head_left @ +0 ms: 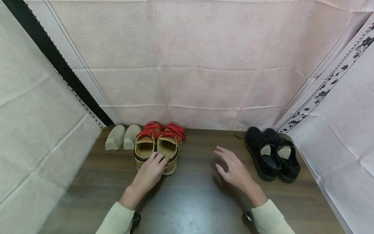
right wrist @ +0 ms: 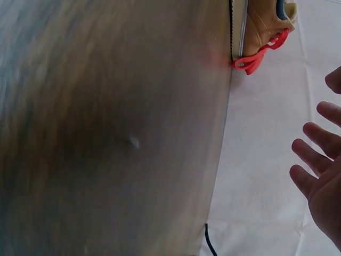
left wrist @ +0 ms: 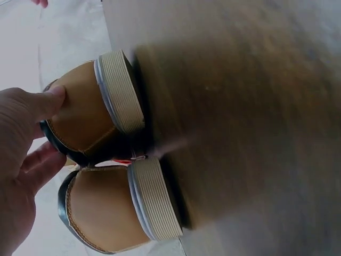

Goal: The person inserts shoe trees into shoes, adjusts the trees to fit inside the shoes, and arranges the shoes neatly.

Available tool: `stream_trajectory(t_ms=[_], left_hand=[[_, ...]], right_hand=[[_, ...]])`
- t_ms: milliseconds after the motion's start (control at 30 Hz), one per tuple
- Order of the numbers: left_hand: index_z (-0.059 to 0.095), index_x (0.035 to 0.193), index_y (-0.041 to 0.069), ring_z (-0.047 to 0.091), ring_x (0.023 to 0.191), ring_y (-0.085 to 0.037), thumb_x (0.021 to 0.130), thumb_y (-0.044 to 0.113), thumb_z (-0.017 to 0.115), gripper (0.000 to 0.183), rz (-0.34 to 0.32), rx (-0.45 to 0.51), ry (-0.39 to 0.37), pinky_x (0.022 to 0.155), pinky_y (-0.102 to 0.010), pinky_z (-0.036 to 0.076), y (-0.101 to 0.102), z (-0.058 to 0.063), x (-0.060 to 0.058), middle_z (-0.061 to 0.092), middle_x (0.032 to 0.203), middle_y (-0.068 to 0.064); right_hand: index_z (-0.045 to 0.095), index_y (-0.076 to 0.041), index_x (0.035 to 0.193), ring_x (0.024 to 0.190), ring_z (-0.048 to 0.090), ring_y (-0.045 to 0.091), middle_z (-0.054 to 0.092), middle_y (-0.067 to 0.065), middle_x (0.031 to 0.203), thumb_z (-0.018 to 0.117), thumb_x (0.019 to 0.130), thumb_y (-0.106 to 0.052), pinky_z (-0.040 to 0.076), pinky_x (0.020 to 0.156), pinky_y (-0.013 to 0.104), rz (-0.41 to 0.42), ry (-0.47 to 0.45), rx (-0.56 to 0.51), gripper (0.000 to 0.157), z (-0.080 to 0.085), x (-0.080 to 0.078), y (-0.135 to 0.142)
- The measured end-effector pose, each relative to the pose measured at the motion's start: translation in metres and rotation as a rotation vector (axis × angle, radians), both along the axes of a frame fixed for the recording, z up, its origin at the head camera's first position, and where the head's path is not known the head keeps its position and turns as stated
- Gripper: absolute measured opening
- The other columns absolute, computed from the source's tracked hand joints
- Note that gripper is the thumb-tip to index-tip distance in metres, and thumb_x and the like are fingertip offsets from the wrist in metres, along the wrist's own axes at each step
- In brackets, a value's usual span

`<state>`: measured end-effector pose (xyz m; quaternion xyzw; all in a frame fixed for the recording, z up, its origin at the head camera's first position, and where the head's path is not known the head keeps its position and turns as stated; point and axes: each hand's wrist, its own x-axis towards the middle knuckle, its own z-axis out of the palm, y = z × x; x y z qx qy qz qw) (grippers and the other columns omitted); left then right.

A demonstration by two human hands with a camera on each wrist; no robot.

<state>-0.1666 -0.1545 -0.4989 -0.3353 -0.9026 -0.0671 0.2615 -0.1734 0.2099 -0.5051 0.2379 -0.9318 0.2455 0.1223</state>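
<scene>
A pair of tan shoes [head_left: 173, 164] with red laces stands on the wooden surface, heels toward me. My left hand [head_left: 149, 174] is at their heels. In the left wrist view its thumb lies against the back of one tan shoe [left wrist: 80, 109], with a finger partly hidden behind the dark collar, pinching the heel. The other tan shoe [left wrist: 106, 205] stands beside it. My right hand [head_left: 235, 172] hovers over the surface with spread fingers, holding nothing, between the tan shoes and a pair of black shoes [head_left: 263, 156].
Two pale shoe inserts [head_left: 115, 138] stand left of the tan shoes. Similar pale pieces [head_left: 265, 150] show inside the black shoes, and a black lace [head_left: 239, 136] trails from them. Pale cloth [head_left: 198, 87] hangs along the back and both sides of the wooden surface [head_left: 204, 201].
</scene>
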Motion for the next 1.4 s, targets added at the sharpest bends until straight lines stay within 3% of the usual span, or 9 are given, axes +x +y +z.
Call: stream_trajectory(t_ms=[500, 867, 1100, 1400], left_hand=[[0.077, 0.108, 0.007, 0.058, 0.091, -0.023, 0.086, 0.001, 0.081, 0.023, -0.006, 0.126, -0.037, 0.075, -0.034, 0.057, 0.004, 0.002, 0.000, 0.065, 0.099, -0.004], [0.079, 0.104, 0.007, 0.056, 0.088, -0.023, 0.088, -0.001, 0.078, 0.018, -0.049, 0.183, 0.002, 0.065, -0.032, 0.056, 0.010, -0.004, 0.000, 0.064, 0.096, -0.004], [0.079, 0.106, 0.007, 0.057, 0.090, -0.023, 0.089, -0.001, 0.076, 0.019, -0.064, 0.182, -0.005, 0.060, -0.031, 0.056, 0.015, -0.005, 0.001, 0.063, 0.097, -0.005], [0.079, 0.109, 0.007, 0.058, 0.093, -0.022, 0.091, -0.007, 0.068, 0.025, -0.097, 0.184, 0.005, 0.053, -0.029, 0.052, 0.019, -0.007, 0.003, 0.064, 0.099, -0.006]], right_hand=[[0.039, -0.023, 0.160, 0.151, 0.039, 0.030, 0.035, 0.007, 0.167, 0.065, 0.101, -0.036, 0.041, 0.115, 0.056, 0.111, -0.026, 0.062, 0.066, -0.003, -0.005, -0.029], [0.031, -0.026, 0.163, 0.153, 0.036, 0.027, 0.029, 0.001, 0.170, 0.065, 0.101, -0.043, 0.041, 0.116, 0.054, 0.123, -0.119, 0.055, 0.073, -0.011, -0.003, -0.048], [0.026, -0.031, 0.164, 0.153, 0.036, 0.027, 0.026, -0.002, 0.171, 0.065, 0.101, -0.044, 0.042, 0.115, 0.055, 0.142, -0.143, 0.041, 0.075, -0.013, -0.004, -0.053], [0.029, -0.029, 0.164, 0.152, 0.037, 0.027, 0.029, 0.002, 0.170, 0.067, 0.100, -0.042, 0.042, 0.115, 0.055, 0.127, -0.145, 0.042, 0.076, -0.011, -0.003, -0.050]])
